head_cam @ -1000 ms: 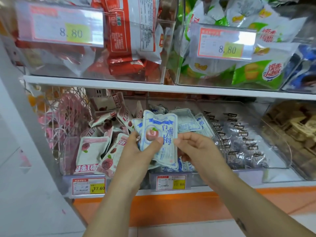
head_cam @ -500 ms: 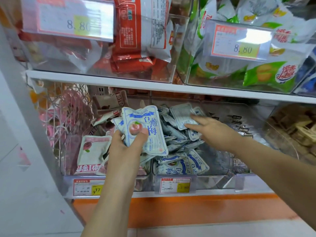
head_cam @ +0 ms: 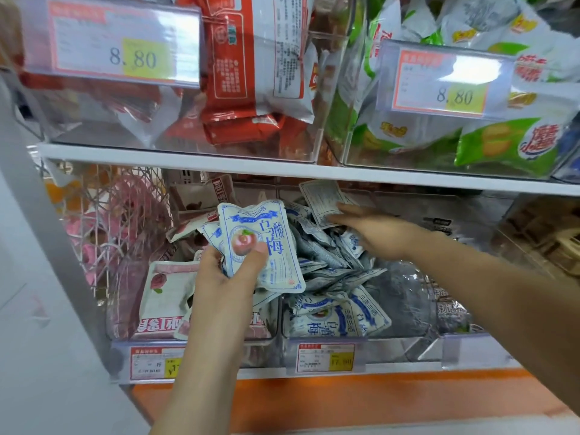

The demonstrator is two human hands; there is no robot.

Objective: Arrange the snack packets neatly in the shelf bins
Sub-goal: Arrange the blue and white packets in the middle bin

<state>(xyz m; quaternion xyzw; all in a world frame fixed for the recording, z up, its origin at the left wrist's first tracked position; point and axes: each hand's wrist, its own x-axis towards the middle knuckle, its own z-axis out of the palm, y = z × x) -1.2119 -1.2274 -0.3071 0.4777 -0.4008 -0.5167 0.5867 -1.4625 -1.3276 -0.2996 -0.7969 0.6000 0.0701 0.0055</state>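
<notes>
Landmark: the clear plastic bin (head_cam: 408,324) in the middle of the lower shelf, heaped with snack packets.

Nearest, just under the bin's front wall: a red-and-yellow price tag (head_cam: 326,357) and, lower, an orange shelf band (head_cam: 345,400).

In front of the bin's left corner, raised: the left hand (head_cam: 219,277), gripping a small fanned stack of flat blue-and-white plastic packets (head_cam: 266,240). Thumb pressed on the pink fruit picture of the front packet, fingers curled behind. Stack upright with its top tipped a little to the left, printed face toward the camera, lower right corner overlapping the bin's left wall in view.

Inside the bin: loose blue-and-white packets (head_cam: 332,315) of the same kind, jumbled. Some face-up against the front wall, others on edge or showing grey crumpled backs toward the middle.

Further in, over the rear half of the heap: the right hand (head_cam: 376,233), palm down, fingers straight and stretched to the left. Fingertips touching a white back-printed packet (head_cam: 323,199) that leans at the bin's rear. Thumb hidden under the hand.

Left of the bin: pink-and-white rose-printed packets (head_cam: 166,296) in a neighbouring clear bin. Right of it: dark packets (head_cam: 448,309) in another.

Above the bin: a white shelf board (head_cam: 219,166). Over that, clear bins of red-and-white packets (head_cam: 251,73) and green-and-white packets (head_cam: 470,146), each tagged 8.80.
</notes>
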